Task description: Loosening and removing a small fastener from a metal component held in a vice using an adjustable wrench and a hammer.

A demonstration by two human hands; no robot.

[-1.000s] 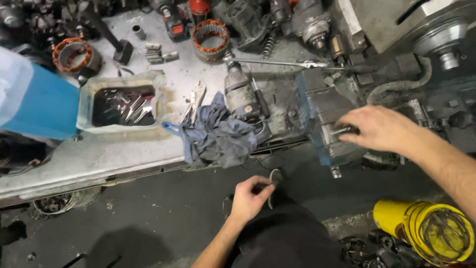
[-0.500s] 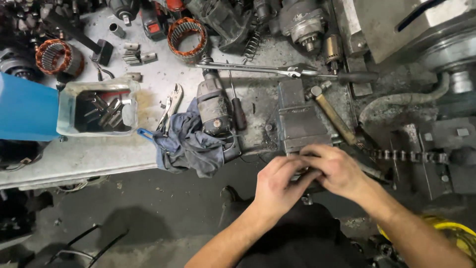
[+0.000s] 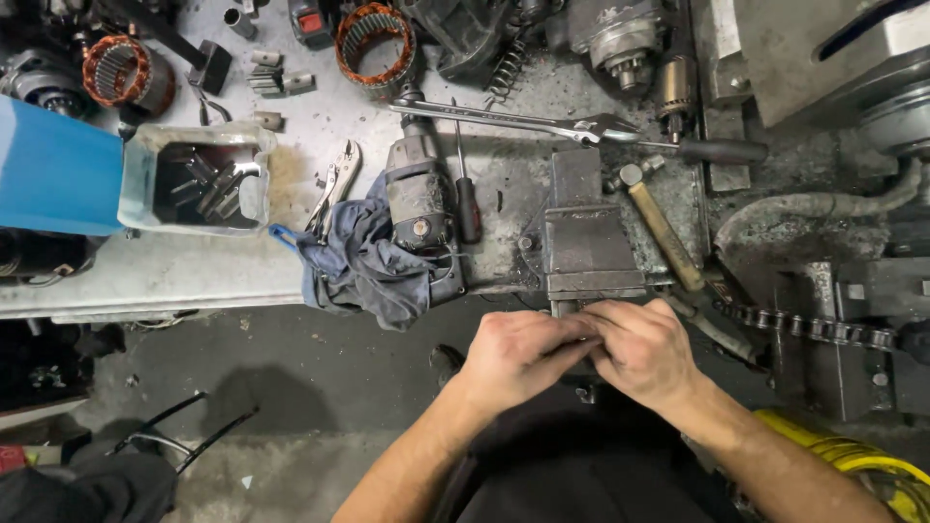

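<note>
At desk (image 3: 194, 276) edge, left hand (image 3: 518, 353) and right hand (image 3: 644, 351) meet just below the vise (image 3: 586, 232), fingers curled together over something hidden; grip unclear. Likely fitting a part; next calls for steady alignment.

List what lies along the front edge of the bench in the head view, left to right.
Blue container → open tin of metal parts → pliers → blue rag → electric drill → screwdriver → bench vise, with left hand and right hand at its near end → hammer → chain.
</note>
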